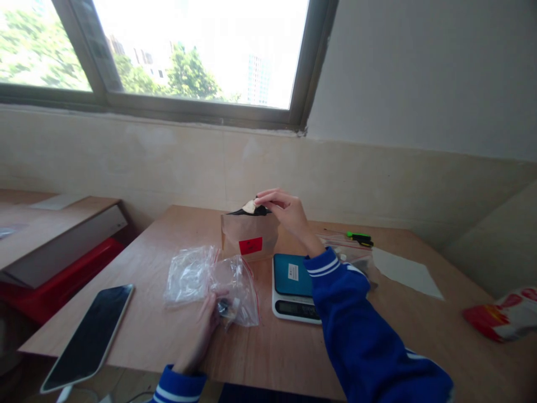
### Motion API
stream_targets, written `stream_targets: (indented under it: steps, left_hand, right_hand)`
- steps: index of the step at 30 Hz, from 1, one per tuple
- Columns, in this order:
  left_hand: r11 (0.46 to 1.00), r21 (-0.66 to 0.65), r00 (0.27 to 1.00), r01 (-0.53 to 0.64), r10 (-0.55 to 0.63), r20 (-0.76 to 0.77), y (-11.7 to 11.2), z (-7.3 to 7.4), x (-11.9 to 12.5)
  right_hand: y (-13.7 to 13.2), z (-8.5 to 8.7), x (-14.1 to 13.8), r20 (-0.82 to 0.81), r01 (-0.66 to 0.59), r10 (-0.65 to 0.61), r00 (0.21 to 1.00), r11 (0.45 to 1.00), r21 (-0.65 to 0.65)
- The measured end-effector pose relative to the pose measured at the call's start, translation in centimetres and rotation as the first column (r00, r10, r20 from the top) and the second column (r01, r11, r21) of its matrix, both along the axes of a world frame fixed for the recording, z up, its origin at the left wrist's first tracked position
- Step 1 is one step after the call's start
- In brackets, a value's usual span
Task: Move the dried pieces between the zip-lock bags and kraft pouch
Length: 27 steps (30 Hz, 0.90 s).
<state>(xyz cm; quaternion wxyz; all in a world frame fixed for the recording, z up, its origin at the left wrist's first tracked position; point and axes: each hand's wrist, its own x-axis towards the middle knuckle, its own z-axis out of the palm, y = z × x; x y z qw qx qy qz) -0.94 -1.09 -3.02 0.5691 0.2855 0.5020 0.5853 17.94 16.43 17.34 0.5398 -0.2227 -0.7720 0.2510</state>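
My right hand (pixel 283 207) reaches over the top of a brown paper bag (pixel 230 234) with a red label. Its fingers are pinched together on a small cream-coloured piece (pixel 250 206), whose exact kind I cannot make out. Something black shows at the bag's mouth beneath it. Lower down, my left hand (pixel 205 319) grips the near-left edge of a clear zip bag (pixel 245 285) lying on the table. Small dark and whitish parts (pixel 226 308) show inside that bag, close to the fingertips. More clear plastic bags (pixel 188 275) lie just left of it.
A kitchen scale (pixel 289 285) with a blue top stands right of the zip bag. Behind it lie a bag of pale pieces (pixel 342 252), green-and-black tools (pixel 359 238) and white paper (pixel 405 271). A phone (pixel 90 336) is at left, a red-and-white packet (pixel 501 316) at far right.
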Motion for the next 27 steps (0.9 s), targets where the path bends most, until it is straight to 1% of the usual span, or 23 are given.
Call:
stream_targets:
  steps: [2, 6, 10, 12, 17, 21, 24, 27]
  left_hand:
    - [1.0, -0.012, 1.0, 0.007, -0.007, 0.011, 0.0, 0.1, 0.0]
    - [0.999, -0.025, 0.999, 0.031, -0.03, 0.027, 0.0, 0.3, 0.1]
    - [0.999, -0.012, 0.999, 0.03, -0.029, 0.03, 0.0, 0.5, 0.1]
    - [1.0, -0.006, 1.0, 0.023, -0.023, 0.019, -0.1, 0.6, 0.1]
    - [1.0, -0.005, 1.0, 0.024, -0.024, 0.018, -0.1, 0.6, 0.1]
    - [1.0, 0.006, 0.999, 0.025, -0.025, 0.041, 0.0, 0.3, 0.0]
    - [0.999, 0.002, 0.999, 0.033, -0.033, 0.027, -0.1, 0.1, -0.1]
    - [0.999, -0.001, 0.999, 0.034, -0.034, 0.016, -0.1, 0.1, -0.1]
  right_hand:
    - [0.3, -0.9, 0.0, 0.03, -0.013, 0.014, 0.999, 0.999, -0.034]
    - [0.6, -2.1, 0.5, -0.009, -0.058, 0.057, 0.998, 0.993, -0.108]
    - [0.5, -2.3, 0.9, -0.021, -0.111, 0.109, 0.994, 0.98, -0.164]
    - [0.2, -2.1, 1.0, -0.021, -0.099, 0.097, 0.995, 0.98, -0.173]
    - [-0.2, -1.8, 1.0, -0.059, -0.013, 0.007, 0.998, 0.995, -0.102]
    - [0.0, -2.0, 0.8, -0.036, 0.005, -0.008, 0.999, 0.997, -0.076]
    - [0.5, -2.2, 0.6, -0.007, 0.014, -0.014, 1.0, 0.999, -0.049]
    - [0.9, -1.9, 0.6, -0.019, 0.044, -0.045, 0.999, 0.999, -0.005]
